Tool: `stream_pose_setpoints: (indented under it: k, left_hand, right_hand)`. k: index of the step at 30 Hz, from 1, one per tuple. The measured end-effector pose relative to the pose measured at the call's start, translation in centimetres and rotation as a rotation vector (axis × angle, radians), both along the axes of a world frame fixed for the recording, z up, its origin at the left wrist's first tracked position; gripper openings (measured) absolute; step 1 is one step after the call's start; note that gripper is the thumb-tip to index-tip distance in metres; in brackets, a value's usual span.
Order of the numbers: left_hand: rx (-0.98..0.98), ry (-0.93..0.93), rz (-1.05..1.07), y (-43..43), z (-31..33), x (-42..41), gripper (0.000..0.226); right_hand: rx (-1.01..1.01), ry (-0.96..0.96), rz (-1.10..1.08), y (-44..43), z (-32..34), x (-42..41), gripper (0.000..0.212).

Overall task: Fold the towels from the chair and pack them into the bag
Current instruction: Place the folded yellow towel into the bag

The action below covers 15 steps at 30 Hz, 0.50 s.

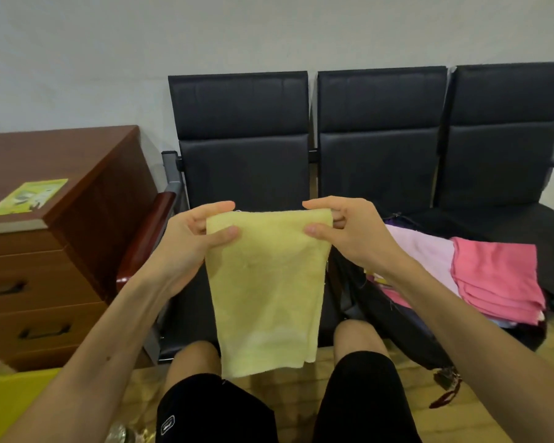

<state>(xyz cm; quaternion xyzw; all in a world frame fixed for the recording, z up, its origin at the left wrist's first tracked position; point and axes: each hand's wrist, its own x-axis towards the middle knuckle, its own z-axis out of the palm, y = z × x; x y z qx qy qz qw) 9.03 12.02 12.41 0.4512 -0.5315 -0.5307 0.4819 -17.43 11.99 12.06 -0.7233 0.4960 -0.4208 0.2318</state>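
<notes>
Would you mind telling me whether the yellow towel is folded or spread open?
Folded, apparently: the yellow towel hangs pinched between left hand and right hand, two layered edges showing at its bottom.

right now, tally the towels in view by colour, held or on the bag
pale yellow terry towel, pinched at its top corners by left hand and right hand: 1
light pink towel on the dark bag: 1
deep pink folded pile, layers not countable: 1
total: 3
</notes>
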Motion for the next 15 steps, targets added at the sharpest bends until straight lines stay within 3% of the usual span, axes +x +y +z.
stream_pose_setpoints:
  k: [6,15]
  left_hand:
    - [-0.130,-0.284,0.135,-0.3,-1.5,0.7,0.056]
    - [-0.464,-0.483,0.313,0.3,-2.8,-0.1,0.028]
  right_hand:
    - [0.000,0.095,0.003,0.0,-0.2,-0.2,0.044]
    - [-0.169,0.184,-0.081,0.1,-0.9,0.0,0.024]
